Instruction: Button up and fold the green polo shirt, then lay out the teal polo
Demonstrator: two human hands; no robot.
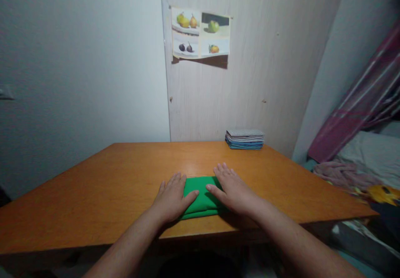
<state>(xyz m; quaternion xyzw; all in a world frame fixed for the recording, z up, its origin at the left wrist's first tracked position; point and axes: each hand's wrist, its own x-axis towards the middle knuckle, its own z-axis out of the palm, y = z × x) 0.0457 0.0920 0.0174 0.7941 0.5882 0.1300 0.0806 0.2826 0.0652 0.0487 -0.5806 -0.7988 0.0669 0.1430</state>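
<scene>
We press left hand [171, 199] and right hand [233, 190] flat, fingers spread, on the green cloth [203, 191]; sliding toward 6 o'clock could push it off the table [125, 174].

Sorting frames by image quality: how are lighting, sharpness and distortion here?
Head view: light pools centrally, leaving a sheen on the orange wooden table beyond the folded green cloth; the left hand and right hand are sharp; corners darken; the striped pink fabric at the right edge smears.

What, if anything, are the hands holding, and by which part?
Nothing is gripped: the left hand and right hand lie flat and open on the two ends of the folded green cloth on the table.
</scene>
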